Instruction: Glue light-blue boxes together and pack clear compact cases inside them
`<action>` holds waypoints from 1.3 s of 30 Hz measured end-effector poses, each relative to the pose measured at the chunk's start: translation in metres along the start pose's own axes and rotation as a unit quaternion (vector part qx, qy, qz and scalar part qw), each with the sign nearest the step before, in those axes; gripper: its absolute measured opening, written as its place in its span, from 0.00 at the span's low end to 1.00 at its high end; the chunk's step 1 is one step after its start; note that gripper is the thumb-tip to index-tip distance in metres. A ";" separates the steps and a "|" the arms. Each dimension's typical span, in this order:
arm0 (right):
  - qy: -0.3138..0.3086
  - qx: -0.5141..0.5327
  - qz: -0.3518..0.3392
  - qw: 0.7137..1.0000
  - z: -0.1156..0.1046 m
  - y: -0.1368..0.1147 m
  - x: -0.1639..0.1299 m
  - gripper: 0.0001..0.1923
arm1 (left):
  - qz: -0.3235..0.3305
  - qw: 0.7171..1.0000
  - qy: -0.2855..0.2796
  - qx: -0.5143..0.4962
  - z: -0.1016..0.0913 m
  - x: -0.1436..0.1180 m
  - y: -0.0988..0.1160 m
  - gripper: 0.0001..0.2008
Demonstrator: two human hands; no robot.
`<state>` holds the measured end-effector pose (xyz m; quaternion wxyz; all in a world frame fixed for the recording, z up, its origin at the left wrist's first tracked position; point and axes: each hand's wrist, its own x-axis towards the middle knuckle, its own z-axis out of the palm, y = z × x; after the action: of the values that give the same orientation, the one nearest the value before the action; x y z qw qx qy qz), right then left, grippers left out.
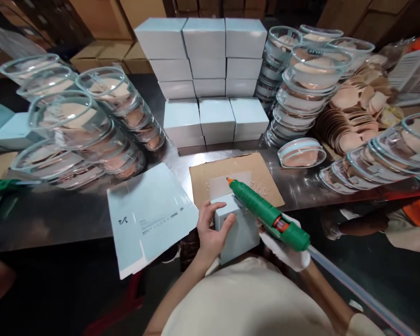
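My right hand (290, 256), in a white glove, grips a green hot glue gun (259, 203) with an orange nozzle. A long clear glue stick (350, 282) runs out of its back end. The nozzle points over a pale flap (217, 185) above a brown cardboard sheet (201, 173). My bare left hand (209, 233) holds a light-blue box (240, 238) at the table's edge, thumb and fingers around its near left corner. The glue gun's body hides part of the box's right side. Small whitish bits (261, 188) lie on the cardboard.
Flat light-blue box blanks (150, 219) lie left, overhanging the metal table (87, 214). White-blue boxes (215, 116) are stacked at the back. Stacks of clear oval containers (73, 121) and more containers (297, 102) flank them. Beige pads (346, 116) and another person's arm (360, 226) are right.
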<state>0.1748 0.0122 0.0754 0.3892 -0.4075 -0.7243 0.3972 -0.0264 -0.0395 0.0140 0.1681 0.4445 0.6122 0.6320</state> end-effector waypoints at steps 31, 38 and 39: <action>0.044 0.043 0.259 0.964 -0.024 0.060 0.080 0.20 | -0.029 0.996 -0.018 -0.084 -0.018 0.006 0.008 0.18; -0.146 0.221 0.122 0.957 0.005 0.027 0.085 0.34 | -0.054 0.989 -0.013 -0.135 -0.008 0.006 0.003 0.24; -0.174 0.218 0.081 0.957 0.002 0.027 0.085 0.37 | -0.057 0.986 -0.006 -0.158 -0.008 0.008 0.001 0.26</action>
<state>0.1496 0.0977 0.0708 0.3031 -0.2944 -0.6413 0.6404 -0.0367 -0.0391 0.0186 0.2755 0.3803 0.5282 0.7074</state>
